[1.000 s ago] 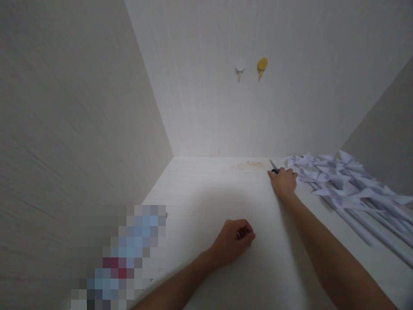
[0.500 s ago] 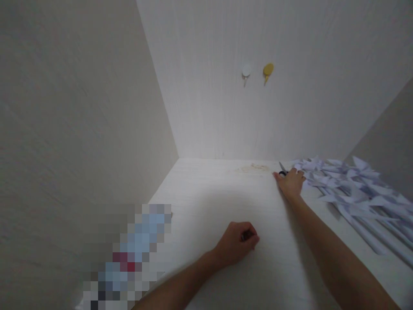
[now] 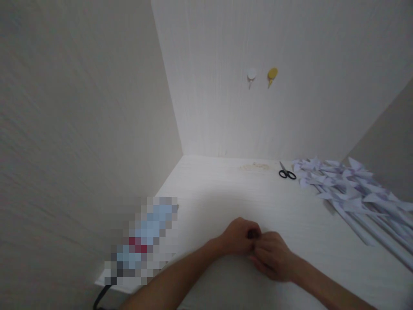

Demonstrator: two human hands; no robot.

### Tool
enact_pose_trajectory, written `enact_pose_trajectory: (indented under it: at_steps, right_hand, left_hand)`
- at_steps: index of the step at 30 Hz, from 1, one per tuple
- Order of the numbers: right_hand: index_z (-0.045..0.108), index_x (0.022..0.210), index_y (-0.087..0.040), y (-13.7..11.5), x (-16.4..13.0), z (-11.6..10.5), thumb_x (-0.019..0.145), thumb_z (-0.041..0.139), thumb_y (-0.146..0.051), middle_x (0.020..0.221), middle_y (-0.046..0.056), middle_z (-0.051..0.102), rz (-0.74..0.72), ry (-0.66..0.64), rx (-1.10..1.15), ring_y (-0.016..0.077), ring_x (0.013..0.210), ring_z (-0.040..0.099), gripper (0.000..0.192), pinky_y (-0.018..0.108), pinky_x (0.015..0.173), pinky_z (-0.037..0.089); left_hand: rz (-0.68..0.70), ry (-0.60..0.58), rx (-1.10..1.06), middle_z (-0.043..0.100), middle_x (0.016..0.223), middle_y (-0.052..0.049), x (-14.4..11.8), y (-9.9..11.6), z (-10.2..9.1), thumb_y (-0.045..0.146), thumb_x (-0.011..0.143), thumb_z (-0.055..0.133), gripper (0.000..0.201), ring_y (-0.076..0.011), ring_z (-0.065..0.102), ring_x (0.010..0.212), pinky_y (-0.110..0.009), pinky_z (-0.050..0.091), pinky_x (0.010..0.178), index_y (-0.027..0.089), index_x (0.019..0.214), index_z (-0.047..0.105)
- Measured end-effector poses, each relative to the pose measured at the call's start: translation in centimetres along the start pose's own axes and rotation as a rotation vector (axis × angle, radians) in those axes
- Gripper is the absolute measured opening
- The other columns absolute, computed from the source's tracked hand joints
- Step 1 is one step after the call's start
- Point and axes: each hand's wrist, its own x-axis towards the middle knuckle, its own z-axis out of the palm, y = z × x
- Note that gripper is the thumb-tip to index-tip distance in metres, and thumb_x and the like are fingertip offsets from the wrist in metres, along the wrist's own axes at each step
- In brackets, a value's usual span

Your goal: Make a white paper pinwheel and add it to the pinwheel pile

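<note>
Over the near middle of the white table (image 3: pixel 213 185), my left hand (image 3: pixel 240 237) is closed, its thumb and fingers pinched together. My right hand (image 3: pixel 274 256) meets it from the right, fingers curled and touching the left fingertips. Whatever lies between the fingers is too small and dark to make out. Beyond the right hand, against the back wall, lie black-handled scissors (image 3: pixel 287 174) with the blades slightly apart; neither hand touches them.
Several white paper pinwheels (image 3: pixel 348 189) on rolled paper sticks lie heaped at the right. A blurred-out pale blue object (image 3: pixel 150 228) with a dark cord (image 3: pixel 105 295) sits along the left edge. Two hooks, one white (image 3: pixel 251 75) and one yellow (image 3: pixel 272 74), hang on the back wall.
My right hand has left the scissors by the back wall and come back to meet my left hand. The left hand stays pinched in nearly the same place. The view has shifted slightly.
</note>
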Motion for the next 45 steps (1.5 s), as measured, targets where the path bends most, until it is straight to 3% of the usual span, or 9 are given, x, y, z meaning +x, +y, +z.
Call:
enact_pose_trajectory:
  at_steps: [5,15,21,25,29,32,34,38,45]
  right_hand:
    - [0.046,0.044,-0.017,-0.5,0.5,0.4,0.087,0.03,-0.023,0.039,-0.001,0.049,-0.013,-0.094,-0.025,0.0075,0.036,0.038,0.046,0.027,0.043,0.021]
    - [0.048,0.047,-0.018,-0.3,0.4,0.2,0.09,0.024,-0.025,0.041,0.0,0.051,-0.024,-0.098,0.001,0.0083,0.038,0.042,0.049,0.027,0.046,0.025]
    - [0.046,0.047,-0.018,-0.2,0.3,0.0,0.089,0.027,-0.024,0.041,-0.001,0.048,-0.028,-0.052,0.015,0.0076,0.039,0.039,0.046,0.026,0.046,0.026]
    - [0.044,0.048,-0.018,-0.1,-0.1,-0.1,0.087,0.031,-0.02,0.042,-0.002,0.046,-0.017,-0.047,0.017,0.0078,0.041,0.039,0.042,0.024,0.049,0.028]
    - [0.043,0.05,-0.018,-0.2,-0.4,-0.1,0.087,0.034,-0.019,0.044,-0.002,0.044,-0.039,-0.105,0.025,0.008,0.042,0.038,0.037,0.024,0.049,0.026]
    - [0.042,0.052,-0.018,-0.2,-0.4,0.0,0.087,0.034,-0.019,0.044,-0.002,0.044,-0.051,-0.103,0.023,0.0081,0.043,0.038,0.036,0.023,0.05,0.027]
    - [0.042,0.052,-0.018,-0.2,-0.4,0.0,0.087,0.034,-0.019,0.044,-0.002,0.044,-0.052,-0.102,0.02,0.0082,0.043,0.038,0.036,0.023,0.051,0.028]
    - [0.042,0.052,-0.018,-0.1,-0.5,0.1,0.087,0.035,-0.018,0.044,-0.002,0.044,-0.056,-0.092,0.032,0.0082,0.043,0.038,0.036,0.023,0.05,0.027]
    - [0.043,0.052,-0.017,0.0,-0.5,0.1,0.087,0.036,-0.018,0.045,-0.002,0.044,-0.036,-0.093,0.024,0.0079,0.045,0.037,0.036,0.023,0.051,0.027]
  left_hand:
    - [0.133,-0.042,0.374,0.058,0.061,-0.002,0.0,-0.6,0.3,0.028,0.064,0.058,0.013,-0.0133,0.05,0.056,-0.022,0.03,0.048,0.016,0.064,0.054]
    - [0.151,-0.05,0.501,0.06,0.063,-0.003,-0.2,-0.4,0.3,0.031,0.065,0.057,0.015,-0.0169,0.056,0.059,-0.024,0.032,0.047,0.017,0.069,0.053]
    - [0.17,-0.09,0.653,0.061,0.076,-0.005,-1.1,1.7,-1.3,0.027,0.072,0.052,0.013,-0.0171,0.056,0.068,-0.025,0.038,0.054,0.016,0.079,0.052]
    - [0.141,0.055,0.794,0.06,0.079,-0.005,-4.8,4.4,-4.2,0.013,0.08,0.038,0.014,-0.0156,0.055,0.072,-0.025,0.041,0.056,0.016,0.08,0.051]
    - [-0.038,0.536,0.639,0.06,0.079,-0.002,-11.5,5.1,-5.8,0.02,0.083,0.038,0.017,-0.0113,0.055,0.07,-0.022,0.044,0.061,0.021,0.095,0.051]
    - [-0.251,0.963,0.627,0.058,0.074,-0.001,-16.7,3.4,-5.5,0.023,0.081,0.044,0.017,-0.0109,0.053,0.059,-0.023,0.046,0.056,0.022,0.096,0.05]
    - [-0.382,1.096,0.647,0.058,0.079,-0.003,-19.5,1.7,-5.0,0.032,0.078,0.047,0.023,-0.0129,0.054,0.059,-0.025,0.048,0.054,0.021,0.099,0.049]
    - [-0.525,1.068,0.774,0.054,0.109,-0.012,-23.3,-1.5,-4.1,0.04,0.078,0.045,0.046,-0.0224,0.056,0.093,-0.037,0.049,0.077,0.018,0.117,0.039]
    - [-0.512,0.916,0.966,0.052,0.12,-0.015,-24.8,-3.6,-3.3,0.046,0.077,0.043,0.062,-0.0265,0.045,0.115,-0.052,0.024,0.101,0.016,0.128,0.024]
